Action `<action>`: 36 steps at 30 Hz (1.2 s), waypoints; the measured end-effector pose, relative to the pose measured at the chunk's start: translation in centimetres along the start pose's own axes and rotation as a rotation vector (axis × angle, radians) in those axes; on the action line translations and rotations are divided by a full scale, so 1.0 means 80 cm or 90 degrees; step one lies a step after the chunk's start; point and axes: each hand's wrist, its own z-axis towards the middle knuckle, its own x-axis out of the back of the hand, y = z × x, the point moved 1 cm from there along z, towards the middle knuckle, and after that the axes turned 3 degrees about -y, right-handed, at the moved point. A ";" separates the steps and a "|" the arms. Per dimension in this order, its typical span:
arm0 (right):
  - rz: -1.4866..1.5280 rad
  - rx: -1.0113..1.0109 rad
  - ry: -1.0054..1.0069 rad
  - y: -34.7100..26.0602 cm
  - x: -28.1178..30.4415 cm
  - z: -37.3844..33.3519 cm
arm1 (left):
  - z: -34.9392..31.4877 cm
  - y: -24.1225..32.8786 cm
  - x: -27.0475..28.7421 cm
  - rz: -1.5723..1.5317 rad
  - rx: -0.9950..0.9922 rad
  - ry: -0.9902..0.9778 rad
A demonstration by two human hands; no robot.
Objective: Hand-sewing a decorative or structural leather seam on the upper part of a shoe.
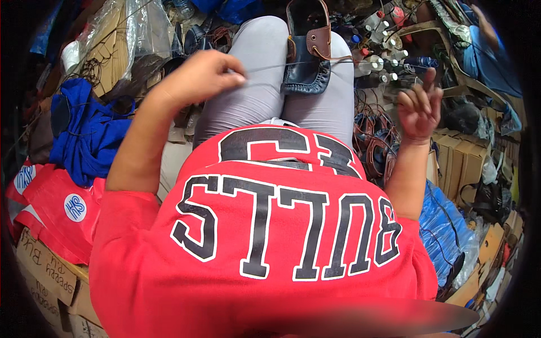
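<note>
Legs carrying shoe across thighs | left hand: thumb and fingertips pinching together | right hand: half-curling, index pointing up; can't tell hold | cord: running from left pinch to shoe; slow, even pulling likely working best

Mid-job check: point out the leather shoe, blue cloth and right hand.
Leather shoe (306, 74): head view, dark part near the toe.
Blue cloth (87, 134): head view, folded middle.
Right hand (420, 109): head view, hand's middle.
</note>
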 end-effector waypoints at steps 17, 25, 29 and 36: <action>-1.344 -0.161 0.134 0.090 0.041 -0.002 | 0.091 0.012 0.005 -1.031 -0.193 0.161; -1.281 -0.195 0.213 0.076 0.081 -0.039 | 0.084 -0.077 0.045 -0.941 -0.160 0.047; -0.391 -0.158 0.364 0.051 0.079 -0.058 | 0.068 -0.175 0.120 -0.324 0.092 0.340; -0.677 -0.170 0.607 0.038 0.060 -0.055 | 0.126 0.029 0.004 0.170 -0.215 0.216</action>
